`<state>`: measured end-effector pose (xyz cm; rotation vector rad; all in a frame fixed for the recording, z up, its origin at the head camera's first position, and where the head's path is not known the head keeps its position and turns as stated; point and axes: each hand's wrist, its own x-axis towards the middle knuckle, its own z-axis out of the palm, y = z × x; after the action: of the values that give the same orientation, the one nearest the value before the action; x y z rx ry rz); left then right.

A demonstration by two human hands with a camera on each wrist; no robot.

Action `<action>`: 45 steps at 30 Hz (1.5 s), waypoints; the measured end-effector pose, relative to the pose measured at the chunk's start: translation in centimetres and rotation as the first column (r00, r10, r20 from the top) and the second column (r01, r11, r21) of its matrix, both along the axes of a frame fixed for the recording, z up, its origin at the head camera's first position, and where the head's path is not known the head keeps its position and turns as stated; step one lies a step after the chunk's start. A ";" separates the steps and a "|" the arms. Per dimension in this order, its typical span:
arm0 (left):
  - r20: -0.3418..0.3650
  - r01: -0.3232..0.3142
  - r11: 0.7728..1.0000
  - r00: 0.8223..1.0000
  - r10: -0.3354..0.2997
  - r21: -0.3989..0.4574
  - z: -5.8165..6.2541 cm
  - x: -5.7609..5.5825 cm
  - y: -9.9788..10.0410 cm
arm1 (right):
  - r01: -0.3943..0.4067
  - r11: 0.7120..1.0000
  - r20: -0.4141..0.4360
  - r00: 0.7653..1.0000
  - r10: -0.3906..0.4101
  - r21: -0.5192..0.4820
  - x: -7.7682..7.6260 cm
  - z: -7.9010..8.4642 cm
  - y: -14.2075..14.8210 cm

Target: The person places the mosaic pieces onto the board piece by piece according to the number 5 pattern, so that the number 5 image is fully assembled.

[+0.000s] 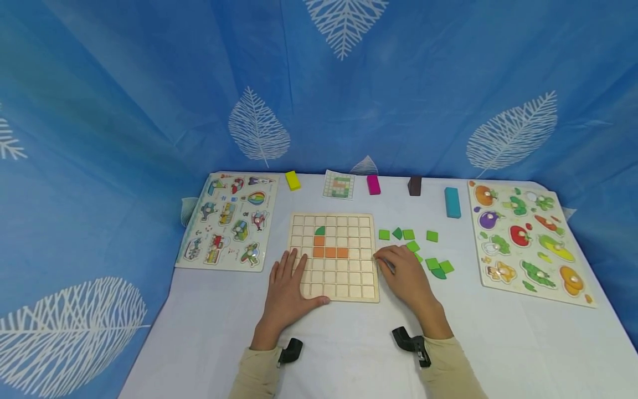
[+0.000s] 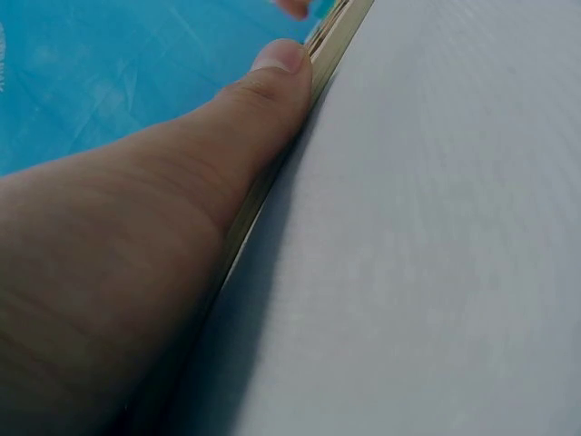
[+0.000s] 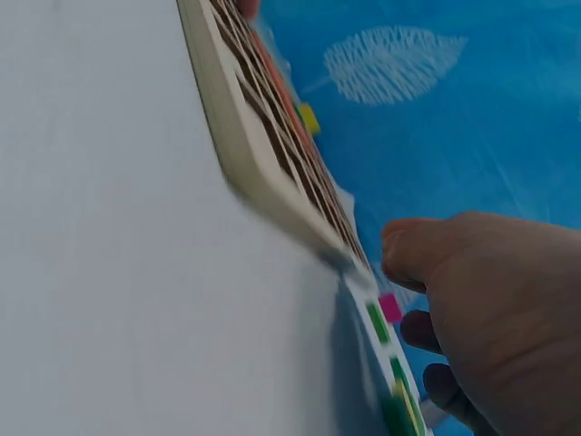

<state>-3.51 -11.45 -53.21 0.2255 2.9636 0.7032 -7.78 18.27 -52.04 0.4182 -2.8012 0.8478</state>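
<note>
A wooden grid board point(image 1: 363, 277) lies on the table, with orange square tiles point(image 1: 329, 252) in an L and a green quarter-round piece point(image 1: 320, 230) above them. My left hand point(image 1: 289, 291) rests spread over the board's left side, its thumb point(image 2: 272, 82) along the front edge. At the right edge my right hand point(image 1: 406, 272) has thumb and fingertips brought together, pinching a small green piece point(image 2: 321, 8), which shows only as a patch beside the fingertips in the left wrist view. Its shape is hidden. Loose green pieces point(image 1: 432, 236) lie right of the board.
A vehicle puzzle point(image 1: 226, 260) lies at left, a vegetable puzzle point(image 1: 538, 291) at right. Along the back are a yellow block point(image 1: 293, 180), a pattern card point(image 1: 339, 184), a magenta block point(image 1: 373, 184), a dark brown block point(image 1: 415, 186) and a teal block point(image 1: 452, 202). A blue curtain hangs behind.
</note>
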 end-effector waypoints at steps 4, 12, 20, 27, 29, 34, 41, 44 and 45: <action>-0.002 0.001 1.000 1.000 -0.001 0.002 0.0 0.0 -0.1 | 0.084 0.996 0.003 0.996 -0.084 -0.005 1.0 -0.4 2.5; -0.009 0.000 1.000 1.000 0.000 0.002 -0.1 -0.1 -0.2 | 0.134 0.991 -0.014 0.991 -0.134 0.025 2.6 -0.9 5.2; -0.017 0.004 1.000 1.000 -0.004 0.018 -0.1 -0.1 -0.2 | 0.113 0.992 0.005 0.993 -0.114 0.050 2.8 -0.8 5.2; -0.016 0.007 1.000 1.000 -0.007 0.017 0.1 0.0 -0.1 | 0.091 0.995 0.021 0.996 -0.092 0.028 2.9 -0.9 5.2; -0.017 0.008 1.000 1.000 -0.008 0.019 0.1 0.0 -0.1 | 0.083 0.996 0.022 0.996 -0.084 0.027 2.9 -1.0 5.3; -0.023 0.007 1.000 1.000 -0.006 0.025 0.0 0.1 -0.1 | 0.082 0.996 0.008 0.997 -0.082 0.035 2.9 -1.1 5.1; -0.015 0.003 1.000 1.000 -0.003 0.024 -0.1 0.2 0.0 | 0.102 0.994 -0.021 0.995 -0.102 0.033 2.7 -1.0 4.5; -0.019 0.001 0.999 1.000 0.000 0.032 -0.1 0.1 0.0 | 0.098 0.995 -0.013 0.995 -0.098 0.024 2.5 -0.8 4.1; -0.019 -0.001 0.999 1.000 0.002 0.036 0.0 0.1 0.0 | 0.097 0.995 -0.011 0.995 -0.096 0.025 2.4 -0.7 4.0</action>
<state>-3.39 -11.44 -53.25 0.2339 2.9710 0.7586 -5.42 22.26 -52.74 0.2874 -2.8001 0.7883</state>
